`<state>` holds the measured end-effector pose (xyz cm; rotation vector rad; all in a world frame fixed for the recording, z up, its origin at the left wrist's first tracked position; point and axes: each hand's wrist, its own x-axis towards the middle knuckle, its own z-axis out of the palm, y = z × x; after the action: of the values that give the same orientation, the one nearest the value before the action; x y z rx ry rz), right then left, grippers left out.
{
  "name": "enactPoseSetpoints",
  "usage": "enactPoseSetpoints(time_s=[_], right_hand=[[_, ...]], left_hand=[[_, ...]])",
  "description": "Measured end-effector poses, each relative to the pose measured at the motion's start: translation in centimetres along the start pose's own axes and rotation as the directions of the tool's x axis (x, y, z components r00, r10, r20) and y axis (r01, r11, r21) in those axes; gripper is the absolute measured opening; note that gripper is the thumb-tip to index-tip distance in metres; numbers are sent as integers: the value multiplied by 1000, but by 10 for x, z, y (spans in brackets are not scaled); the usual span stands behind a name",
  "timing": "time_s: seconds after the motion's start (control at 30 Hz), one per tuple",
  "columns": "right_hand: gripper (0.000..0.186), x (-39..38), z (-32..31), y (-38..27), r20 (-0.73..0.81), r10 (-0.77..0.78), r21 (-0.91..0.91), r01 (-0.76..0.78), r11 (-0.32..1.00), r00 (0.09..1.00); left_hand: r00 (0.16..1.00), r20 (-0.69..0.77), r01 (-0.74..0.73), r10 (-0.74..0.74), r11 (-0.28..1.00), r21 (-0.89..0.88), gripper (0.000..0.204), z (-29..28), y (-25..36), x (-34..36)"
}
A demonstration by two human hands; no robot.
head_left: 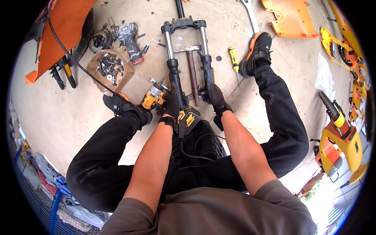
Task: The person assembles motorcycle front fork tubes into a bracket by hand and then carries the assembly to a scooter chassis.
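A black front fork [183, 24] with silver upper tubes lies upside-up along the floor before me. My gloved left hand [172, 102] is closed around its left lower leg, beside a yellow cordless impact tool [153, 96] with a black battery. My gloved right hand [214, 96] is closed around the right lower leg. A hammer [192, 74] with a rusty handle lies between the legs. A yellow screwdriver [234, 58] lies right of the fork. A grey drill [130, 45] and a cardboard box of fasteners [121, 80] sit to the left.
Orange body panels [55, 43] lie at upper left and another [290, 19] at upper right. A wrench [250, 17] is near my right shoe. Yellow scooter parts [354, 149] line the right side. Cloths [64, 205] and blue metal racking are at lower left. A cable crosses the left side.
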<state>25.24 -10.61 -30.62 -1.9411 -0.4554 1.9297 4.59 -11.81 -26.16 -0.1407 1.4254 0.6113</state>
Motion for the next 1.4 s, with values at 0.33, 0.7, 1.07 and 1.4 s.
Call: enactPoseSetpoints(time_s=[0.33,0.7,1.07,1.4], right_hand=[[51,0,4,-2,-47,-37,-71,33,997,998],[64,-12,-5,-17,17,-18,-128,20,992,1000],[73,-22,-4,-31,24,-11,-128,14,992,1000],[72,-58,3,-59,41,16,-72,-13,997,999]], left_hand=[[996,-59,-61,71,987,148,70,-13,-7,21],[997,75,-40,23,972,231,62,-24,8,16],[970,224,-99,96,995,6,55,-38,-21,16],[954,257,-139,154,987,-79,57,-9,20,-73]])
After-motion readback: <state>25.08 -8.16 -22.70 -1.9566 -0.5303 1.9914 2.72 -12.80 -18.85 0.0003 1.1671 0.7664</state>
